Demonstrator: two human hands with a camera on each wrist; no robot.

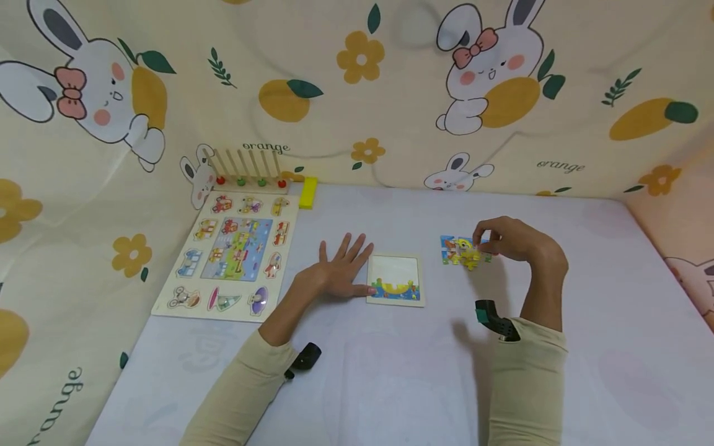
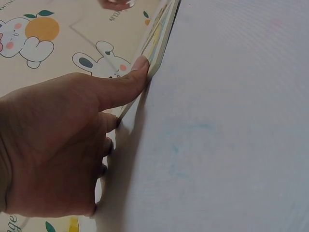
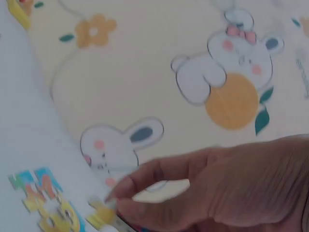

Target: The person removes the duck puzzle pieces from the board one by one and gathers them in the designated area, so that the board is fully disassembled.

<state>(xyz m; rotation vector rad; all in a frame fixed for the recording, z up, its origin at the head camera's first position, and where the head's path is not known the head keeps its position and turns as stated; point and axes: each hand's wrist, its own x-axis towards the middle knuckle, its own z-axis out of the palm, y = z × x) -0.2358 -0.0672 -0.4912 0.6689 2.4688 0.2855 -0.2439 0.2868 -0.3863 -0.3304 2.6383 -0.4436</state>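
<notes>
Just left of the square, pale-rimmed tray (image 1: 395, 267), splaying left grip (image 1: 338, 275) near flat, printed board (image 1: 237, 284); right of tray, pinching yellow jigsaw piece (image 3: 102, 216) in right grip (image 1: 510, 238)

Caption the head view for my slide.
Left hand splayed beside a partly filled puzzle tray, thumb on its rim; right hand pinching a puzzle piece.

Smooth, wooden-looking puzzle frame (image 1: 393, 269) here, folks, matt white tablecloth (image 1: 385, 378) beneath it, creased printed fabric (image 1: 404, 118) behind it!
</notes>
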